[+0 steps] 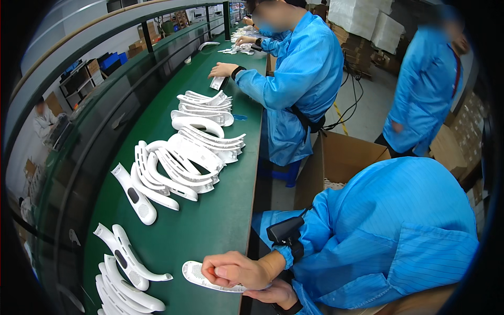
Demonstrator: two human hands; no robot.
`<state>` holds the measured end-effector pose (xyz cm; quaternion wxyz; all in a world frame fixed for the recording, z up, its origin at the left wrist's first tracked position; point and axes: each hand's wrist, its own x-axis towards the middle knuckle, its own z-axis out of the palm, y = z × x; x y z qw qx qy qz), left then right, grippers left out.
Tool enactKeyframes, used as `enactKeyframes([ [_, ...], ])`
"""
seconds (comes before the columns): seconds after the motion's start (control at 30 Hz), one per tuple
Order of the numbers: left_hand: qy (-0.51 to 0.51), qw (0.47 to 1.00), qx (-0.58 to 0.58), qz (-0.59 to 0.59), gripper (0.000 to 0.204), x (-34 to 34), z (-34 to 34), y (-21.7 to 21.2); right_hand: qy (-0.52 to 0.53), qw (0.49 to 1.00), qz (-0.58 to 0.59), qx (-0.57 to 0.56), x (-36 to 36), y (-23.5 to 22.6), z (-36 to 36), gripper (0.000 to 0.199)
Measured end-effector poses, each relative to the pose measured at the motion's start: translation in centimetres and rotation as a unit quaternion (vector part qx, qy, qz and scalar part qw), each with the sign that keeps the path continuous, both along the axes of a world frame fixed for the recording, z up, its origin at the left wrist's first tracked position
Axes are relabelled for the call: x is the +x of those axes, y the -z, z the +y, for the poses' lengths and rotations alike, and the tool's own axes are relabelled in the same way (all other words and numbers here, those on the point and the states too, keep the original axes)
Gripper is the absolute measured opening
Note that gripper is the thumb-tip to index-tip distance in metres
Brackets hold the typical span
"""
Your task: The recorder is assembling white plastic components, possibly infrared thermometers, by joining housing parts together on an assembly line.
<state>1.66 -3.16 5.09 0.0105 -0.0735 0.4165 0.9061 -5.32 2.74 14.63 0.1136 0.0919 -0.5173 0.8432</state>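
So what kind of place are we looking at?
Most likely a factory assembly line. A long green workbench is strewn with identical white curved plastic shells. Workers in blue smocks sit along it, and an open cardboard carton stands beside them.

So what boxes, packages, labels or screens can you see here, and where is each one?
Open cardboard box: brown, on the floor right of the green bench.
Stacked cardboard boxes: brown, far back right.
White wrapped bundles: top right, above those boxes.
Blue bins: on shelves, upper left.
No screens clearly visible.

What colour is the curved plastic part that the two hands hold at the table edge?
White, seen in the head view: the curved plastic part.
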Motion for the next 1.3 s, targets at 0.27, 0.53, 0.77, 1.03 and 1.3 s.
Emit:
enactKeyframes([
  [0.27,0.020,1.000,0.010,-0.007,0.065,-0.8,-0.7,0.4,-0.030,0.998,-0.001,-0.064,-1.9,-1.0,1.5,0.031],
  [0.53,0.248,0.962,-0.088,0.077,0.063,-0.7,-8.7,-9.7,-0.075,0.974,-0.109,-0.184,-4.2,-2.6,8.1,0.034],
  [0.77,0.197,0.783,-0.581,0.105,0.031,-11.6,-15.4,-19.9,-0.087,0.951,-0.194,-0.224,-3.3,1.1,8.6,0.028],
  [1.03,0.176,0.544,-0.820,0.044,0.051,-35.3,-18.7,-21.0,-0.111,0.950,-0.180,-0.229,-3.5,0.8,9.6,0.025],
  [1.3,0.006,0.501,-0.860,0.096,0.050,-50.4,-27.0,-15.4,-0.136,0.939,-0.186,-0.255,-4.8,1.1,10.1,0.022],
])
